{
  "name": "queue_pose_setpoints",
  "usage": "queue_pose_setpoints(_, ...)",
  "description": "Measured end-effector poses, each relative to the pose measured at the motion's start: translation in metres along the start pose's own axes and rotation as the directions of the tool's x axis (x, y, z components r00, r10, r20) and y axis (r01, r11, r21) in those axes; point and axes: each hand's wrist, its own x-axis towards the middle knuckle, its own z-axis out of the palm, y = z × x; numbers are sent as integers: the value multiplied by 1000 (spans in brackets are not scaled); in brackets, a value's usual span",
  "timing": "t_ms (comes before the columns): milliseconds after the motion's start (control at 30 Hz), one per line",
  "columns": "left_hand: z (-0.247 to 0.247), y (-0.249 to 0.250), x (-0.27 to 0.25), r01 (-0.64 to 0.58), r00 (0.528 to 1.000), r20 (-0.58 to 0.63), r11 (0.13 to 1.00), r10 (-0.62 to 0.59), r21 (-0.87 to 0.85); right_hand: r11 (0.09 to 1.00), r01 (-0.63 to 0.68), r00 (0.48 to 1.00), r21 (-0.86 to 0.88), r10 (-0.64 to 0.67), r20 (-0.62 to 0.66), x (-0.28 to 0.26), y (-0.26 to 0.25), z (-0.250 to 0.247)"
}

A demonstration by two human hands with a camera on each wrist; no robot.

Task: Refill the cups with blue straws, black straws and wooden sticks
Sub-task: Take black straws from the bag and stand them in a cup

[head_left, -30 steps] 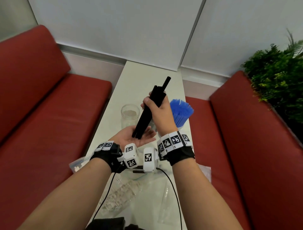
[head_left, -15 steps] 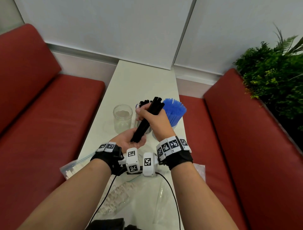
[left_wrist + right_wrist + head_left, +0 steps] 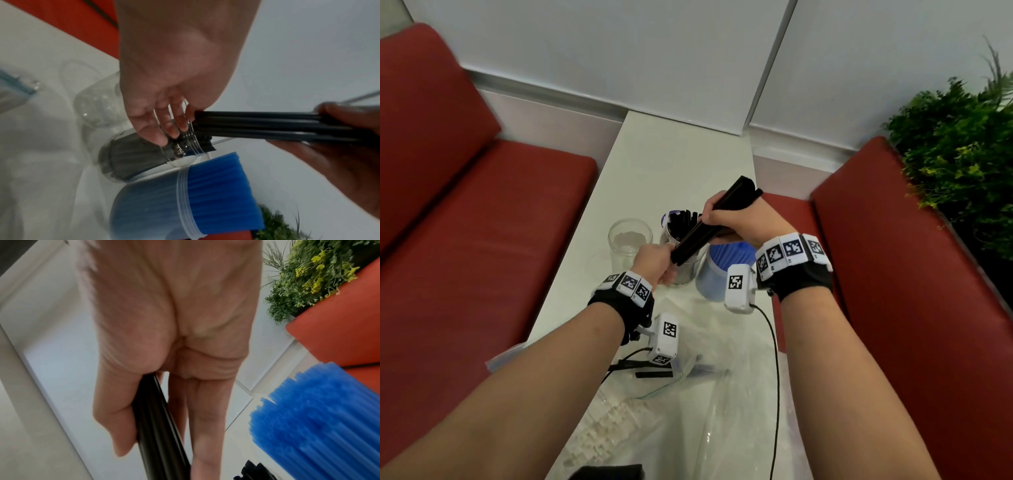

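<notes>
1. Our right hand (image 3: 736, 219) has its grip clamped on a bundle of black straws (image 3: 709, 229); thumb and fingers wrap the smooth, glossy tubes near their upper end, and the bundle slants down to the left.
2. The bundle's lower end meets our left hand (image 3: 654, 262), just above the middle cup (image 3: 683, 270). In the left wrist view the left fingers (image 3: 164, 128) lie fairly straight against the rim of that cup and the straw ends, so this grip is apart, touching rather than clamping.
3. The middle cup is clear, ribbed plastic, round, and already holds a dense clump of black straws standing upright.
4. To its right, touching or nearly so, stands a second clear cup (image 3: 710, 281) packed with blue straws (image 3: 729, 255); their cut ends form a rough, matte, brush-like top.
5. To the left stands a third clear cup (image 3: 628, 246), a plain cylinder; we cannot tell what is at its bottom.
6. All three stand on a narrow, smooth white surface (image 3: 671, 161) between two red padded benches (image 3: 482, 222).
7. Nearer to us, crinkled clear plastic bags (image 3: 688, 404) lie on the surface; one shows pale sticks (image 3: 602, 431) through the film, and a stray black straw (image 3: 654, 374) lies flat on them.
8. A leafy green plant (image 3: 959, 154) stands behind the right bench.
</notes>
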Motion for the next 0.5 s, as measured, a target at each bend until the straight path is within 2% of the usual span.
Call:
queue_pose_setpoints(100,4,-2,16,-111,989,-87,987,122,117,999,-28,999,-38,30,42,17,-6,-11)
queue_pose_setpoints(200,6,-4,28,-125,979,-130,969,155,213,996,-52,996,-66,57,75,32,-9,-18)
queue_pose_setpoints(500,8,0,39,-206,968,-80,937,237,281,991,-54,997,-122,59,44,68,-10,-33)
